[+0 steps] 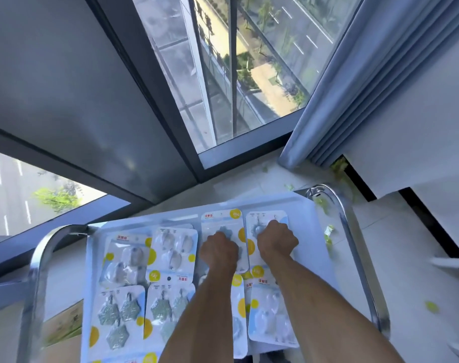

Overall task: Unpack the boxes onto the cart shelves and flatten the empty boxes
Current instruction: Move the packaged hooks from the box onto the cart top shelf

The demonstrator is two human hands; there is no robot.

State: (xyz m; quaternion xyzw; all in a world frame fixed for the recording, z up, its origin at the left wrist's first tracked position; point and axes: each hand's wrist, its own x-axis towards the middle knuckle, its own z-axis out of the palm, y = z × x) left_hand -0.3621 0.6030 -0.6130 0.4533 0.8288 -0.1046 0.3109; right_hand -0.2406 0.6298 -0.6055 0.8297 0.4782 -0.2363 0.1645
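Observation:
The cart's white top shelf (305, 226) carries several blister packs of hooks, white cards with yellow dots. My left hand (219, 251) rests with curled fingers on a far pack (220, 221) in the back row. Just to its right, my right hand (277, 242) lies curled on the neighbouring pack (266, 218) at the shelf's far right. Whether either hand grips its pack I cannot see. Packs with hexagonal hooks (118, 318) lie near left, packs with clear round hooks (174, 247) behind them, another clear pack (271, 318) under my right forearm.
Chrome cart handles rise at the left (38, 260) and right (354, 244). A cardboard box (63, 326) sits low beyond the cart's left side. Large windows (223, 74) and a grey curtain (354, 87) stand behind the cart. Green scraps (328, 231) dot the floor on the right.

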